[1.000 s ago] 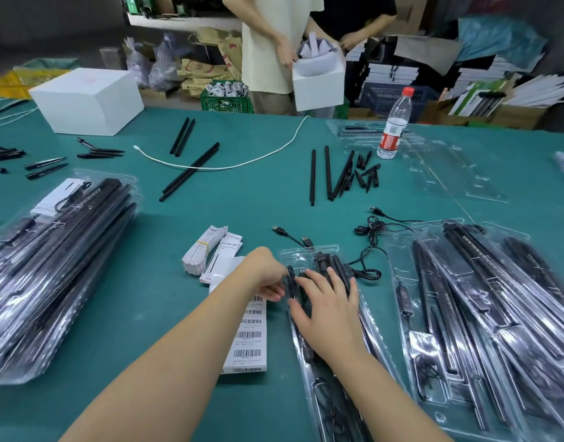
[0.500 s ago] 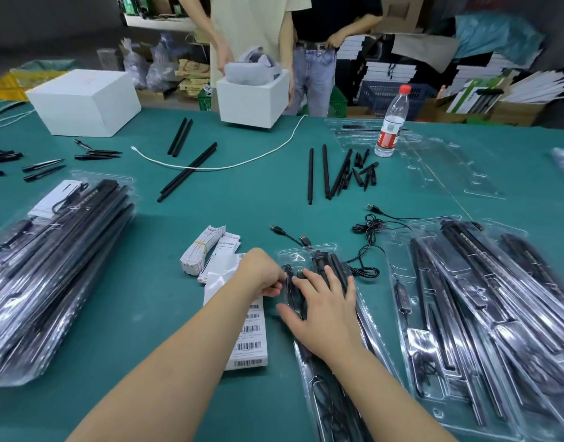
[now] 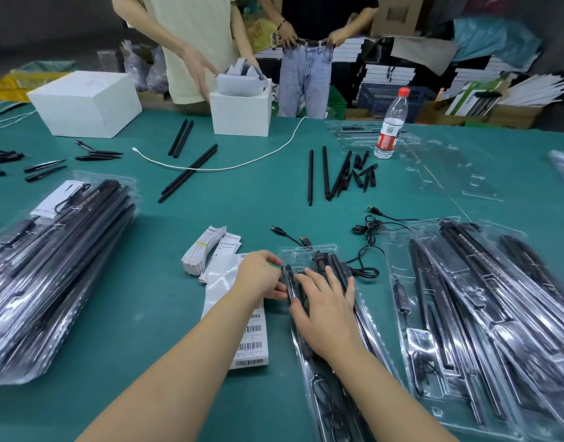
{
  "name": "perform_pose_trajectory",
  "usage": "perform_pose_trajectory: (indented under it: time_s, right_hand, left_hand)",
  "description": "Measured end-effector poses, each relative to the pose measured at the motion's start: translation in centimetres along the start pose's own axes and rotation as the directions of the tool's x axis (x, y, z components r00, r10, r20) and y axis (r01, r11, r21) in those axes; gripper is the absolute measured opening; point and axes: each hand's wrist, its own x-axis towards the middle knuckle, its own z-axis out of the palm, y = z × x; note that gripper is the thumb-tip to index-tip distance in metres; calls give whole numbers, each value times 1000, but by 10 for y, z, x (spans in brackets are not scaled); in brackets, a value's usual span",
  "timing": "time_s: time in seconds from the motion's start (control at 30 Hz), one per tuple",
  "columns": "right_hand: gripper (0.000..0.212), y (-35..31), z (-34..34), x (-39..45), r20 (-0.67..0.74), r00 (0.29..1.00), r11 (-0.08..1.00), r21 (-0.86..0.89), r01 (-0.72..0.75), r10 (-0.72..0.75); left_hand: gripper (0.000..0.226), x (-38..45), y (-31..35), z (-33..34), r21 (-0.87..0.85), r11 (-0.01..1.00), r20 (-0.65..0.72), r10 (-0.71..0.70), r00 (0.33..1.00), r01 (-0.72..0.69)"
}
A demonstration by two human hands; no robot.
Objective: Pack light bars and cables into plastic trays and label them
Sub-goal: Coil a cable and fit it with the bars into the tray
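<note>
Green cloth covers a wide table (image 3: 153,314) that fills most of the frame, with two people standing at its far edge at the top. At lower centre lies a clear plastic tray (image 3: 309,371) holding black light bars (image 3: 333,266) and a cable. The right hand (image 3: 325,307) lies flat on the tray, fingers straight and spread, pressing down on the bars. The left hand (image 3: 261,275), just left of it, has its fingers curled, thumb and fingertips pinching the tray's left edge. Under the left forearm lies a sheet of barcode labels (image 3: 252,339), with a banded bundle of leaflets (image 3: 201,250) just above it. Loose black cables (image 3: 366,231) lie right of the tray's top. Stacks of filled trays (image 3: 51,269) sit at the left and right edges. A water bottle (image 3: 389,126) stands at upper right.
</note>
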Motion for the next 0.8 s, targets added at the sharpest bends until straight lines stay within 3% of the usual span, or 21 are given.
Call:
perform_pose_trajectory:
  time_s: [0.17,0.37,0.47,0.63,0.73,0.8]
  right_hand:
    - [51,0,0,-1,-8,1000,1000,5,7,-7]
    - [53,0,1,-1,-27,1000,1000,1,10,-10]
    - [53,0,1,-1,-31,999,1000,0,9,-9]
    - [53,-1,0,-1,-29,1000,1000,1,3,-3]
    - [51,-1,0,-2,-35,999,1000,8,5,-5]
    - [51,-1,0,-1,-28,1000,1000,4,2,-2]
  left_hand:
    - [26,-3,-2,0,146,989,55,24,998,-32]
    - [21,-1,-6,-4,309,937,67,149,987,-163]
    - [20,-1,-7,-5,280,950,132,105,986,-138]
    - [38,-2,-4,-16,208,977,304,-11,953,-55]
    - [39,-3,-3,-20,203,978,331,-33,943,-37]
    - [55,-4,-5,-19,201,979,330,-32,944,-37]
